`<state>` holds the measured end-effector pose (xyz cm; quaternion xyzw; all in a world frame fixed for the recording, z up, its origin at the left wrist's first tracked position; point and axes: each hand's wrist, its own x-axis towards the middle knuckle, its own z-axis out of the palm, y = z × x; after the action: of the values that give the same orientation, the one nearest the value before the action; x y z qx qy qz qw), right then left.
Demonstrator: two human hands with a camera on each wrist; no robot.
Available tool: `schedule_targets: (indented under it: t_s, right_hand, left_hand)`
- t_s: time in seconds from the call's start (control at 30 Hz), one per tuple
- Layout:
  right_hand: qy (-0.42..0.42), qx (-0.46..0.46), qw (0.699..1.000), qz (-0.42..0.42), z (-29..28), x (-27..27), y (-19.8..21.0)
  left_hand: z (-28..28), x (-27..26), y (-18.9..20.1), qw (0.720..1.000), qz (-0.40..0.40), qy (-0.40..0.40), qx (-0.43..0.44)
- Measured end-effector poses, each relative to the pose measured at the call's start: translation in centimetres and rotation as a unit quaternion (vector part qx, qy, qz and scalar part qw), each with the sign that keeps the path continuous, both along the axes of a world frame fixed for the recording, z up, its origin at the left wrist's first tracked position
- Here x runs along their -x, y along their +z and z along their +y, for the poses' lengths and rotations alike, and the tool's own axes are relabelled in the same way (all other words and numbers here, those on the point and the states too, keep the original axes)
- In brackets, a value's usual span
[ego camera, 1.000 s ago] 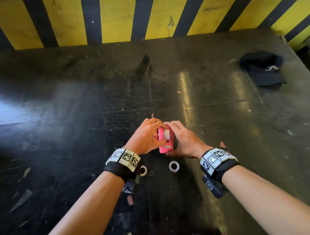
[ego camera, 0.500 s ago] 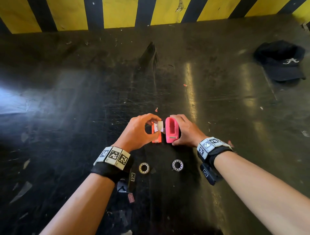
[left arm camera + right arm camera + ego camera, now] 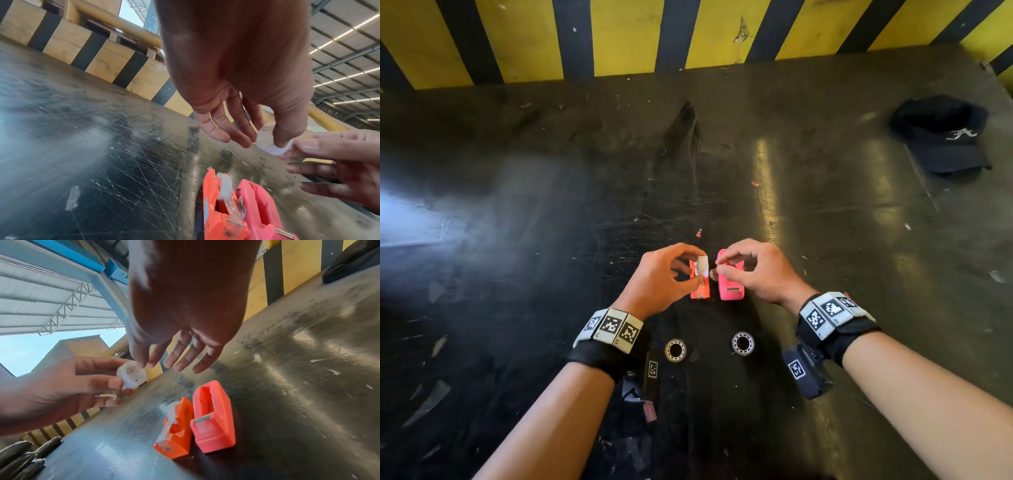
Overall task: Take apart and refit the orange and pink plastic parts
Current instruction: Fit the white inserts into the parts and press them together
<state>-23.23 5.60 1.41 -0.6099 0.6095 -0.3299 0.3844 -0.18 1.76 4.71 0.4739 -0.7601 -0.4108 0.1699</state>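
The orange part (image 3: 700,291) and the pink part (image 3: 731,289) are two small tape dispensers. They stand side by side on the black table, apart from each other, and no hand holds them. A strip of clear tape hangs in the orange part (image 3: 176,426), to the left of the empty pink part (image 3: 213,418). Just above them my left hand (image 3: 698,270) pinches a small white tape roll (image 3: 702,265) between thumb and fingers. My right hand (image 3: 717,270) meets it from the right, with thumb and forefinger tips pinching the roll's rim (image 3: 131,374).
Two metal ring bearings (image 3: 675,350) (image 3: 742,343) lie near my wrists, close to the front. A black cap (image 3: 941,137) sits at the far right. A yellow and black striped wall (image 3: 626,37) closes the far edge. Small scraps dot the scratched table (image 3: 551,240).
The pink and orange parts, held together a second ago, now stand separate on the table. My right hand let go of the pink part and moved left to the white roll.
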Motion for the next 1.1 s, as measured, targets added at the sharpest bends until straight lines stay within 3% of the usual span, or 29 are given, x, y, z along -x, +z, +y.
schedule_targets:
  t_s: [0.1, 1.1]
  right_hand:
    - [0.004, -0.008, 1.0, -0.026, 0.3, -0.8, 0.3]
    - [0.028, -0.037, 0.999, -0.011, 1.4, -1.6, 1.2]
  left_hand:
    - [0.5, -0.2, 0.3, 1.0, 0.016, 0.004, -0.008]
    - [2.0, 0.1, 0.5, 1.0, 0.0, 0.013, -0.027]
